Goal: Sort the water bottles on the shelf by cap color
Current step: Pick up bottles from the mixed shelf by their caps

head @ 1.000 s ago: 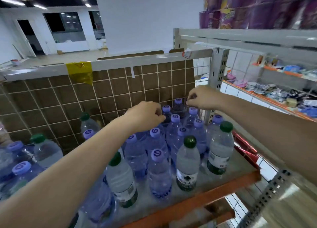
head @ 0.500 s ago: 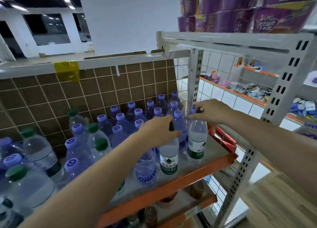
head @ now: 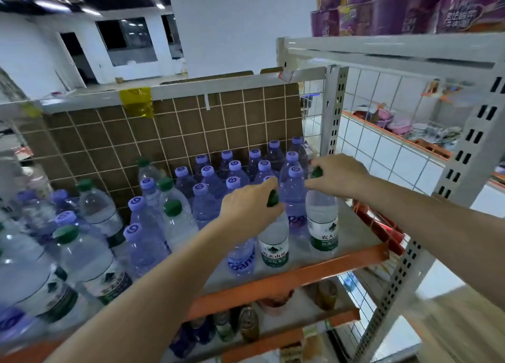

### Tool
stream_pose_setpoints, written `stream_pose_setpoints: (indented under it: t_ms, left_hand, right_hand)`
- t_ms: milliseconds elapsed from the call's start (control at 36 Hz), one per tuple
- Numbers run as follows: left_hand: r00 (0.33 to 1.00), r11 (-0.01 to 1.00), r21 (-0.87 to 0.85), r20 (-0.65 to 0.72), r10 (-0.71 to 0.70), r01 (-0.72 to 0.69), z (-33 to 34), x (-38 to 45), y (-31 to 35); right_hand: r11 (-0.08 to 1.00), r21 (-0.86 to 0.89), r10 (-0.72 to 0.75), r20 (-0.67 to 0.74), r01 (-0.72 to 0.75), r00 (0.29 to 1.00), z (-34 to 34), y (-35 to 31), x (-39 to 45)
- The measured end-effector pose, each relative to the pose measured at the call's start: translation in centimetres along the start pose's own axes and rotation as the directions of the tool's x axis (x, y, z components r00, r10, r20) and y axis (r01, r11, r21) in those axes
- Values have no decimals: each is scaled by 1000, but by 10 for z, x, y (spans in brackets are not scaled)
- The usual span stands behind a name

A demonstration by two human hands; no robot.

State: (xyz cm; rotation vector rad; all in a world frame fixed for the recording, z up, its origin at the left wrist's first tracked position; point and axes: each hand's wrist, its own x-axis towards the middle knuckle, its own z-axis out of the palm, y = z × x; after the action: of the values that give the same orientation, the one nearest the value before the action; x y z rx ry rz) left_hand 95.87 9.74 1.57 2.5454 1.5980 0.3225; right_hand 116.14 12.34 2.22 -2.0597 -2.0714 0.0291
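My left hand [head: 247, 205] grips the green cap of a clear bottle [head: 274, 246] standing near the front of the shelf [head: 300, 273]. My right hand [head: 337, 175] holds the green cap of a second clear bottle [head: 322, 226] at the front right. Both bottles stand upright on the shelf. Behind and between them stands a cluster of purple-capped bottles [head: 235, 183]. More green-capped bottles [head: 175, 220] mix with purple-capped ones [head: 142, 239] on the left.
A brown tiled panel [head: 169, 133] backs the shelf. A grey perforated upright [head: 333, 111] and wire mesh close the right side. A lower shelf [head: 273, 324] holds dark bottles. Purple packs [head: 410, 7] sit on the top shelf.
Both hands came forward from the back row to the two green-capped bottles at the front and closed on their caps. The camera view has shifted slightly.
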Motion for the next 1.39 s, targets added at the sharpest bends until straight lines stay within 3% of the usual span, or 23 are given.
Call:
stream_pose_setpoints:
  t_ms: [222, 417, 611, 778, 1222, 1389]
  left_hand:
    - [995, 983, -180, -90, -54, 37, -26, -41, -8]
    - [982, 981, -129, -107, -156, 142, -49, -83, -34]
    - [956, 954, -230, -175, -236, 194, -73, -142, -87]
    - [902, 928, -264, -275, -334, 263, -93, -195, -148]
    - [847, 877, -171, -230, -479, 450, -150, -347, -323]
    - [774, 816, -266, -268, -574, 513, -158, -388, -386]
  right_hand:
    - [988, 32, -149, -30, 150, 988, -25, -42, -10]
    - [942, 137, -315, 42, 307, 948, -29, -104, -23]
    - [865, 160, -485, 28, 475, 874, -23, -188, -37]
    - [831, 217, -532, 38, 513, 846, -16, -274, -55]
    - [768, 328, -595, 48, 550, 802, 14, -493, -99]
    - [732, 402, -599, -3, 550, 801, 31, -565, -102]
